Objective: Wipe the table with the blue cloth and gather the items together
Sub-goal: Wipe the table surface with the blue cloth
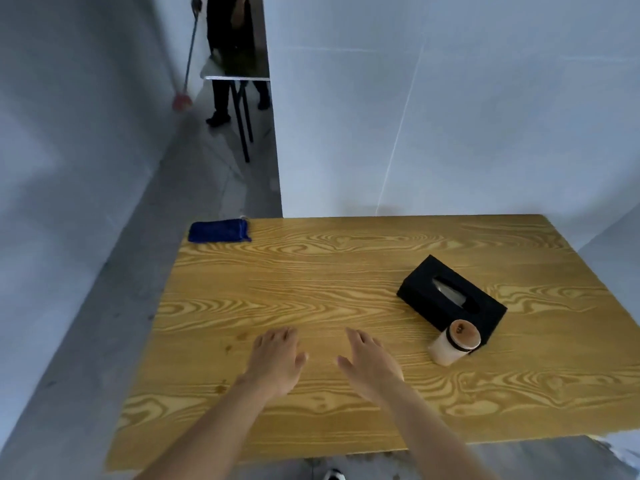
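Observation:
A folded blue cloth (219,231) lies at the far left corner of the wooden table (311,271). On the right side, a black tissue box (450,299) rests at an angle, and a pale jar with a brown lid (455,341) stands against its near end. My left hand (275,358) and my right hand (369,362) hover side by side over the near middle of the table, both open with fingers spread and holding nothing. Both are far from the cloth.
A white wall runs behind the table's far edge. Grey floor lies to the left. In the far passage a person in dark clothes stands by a small table (235,77) with a red-headed mop (181,100). Small dark spots mark the wood near my left hand.

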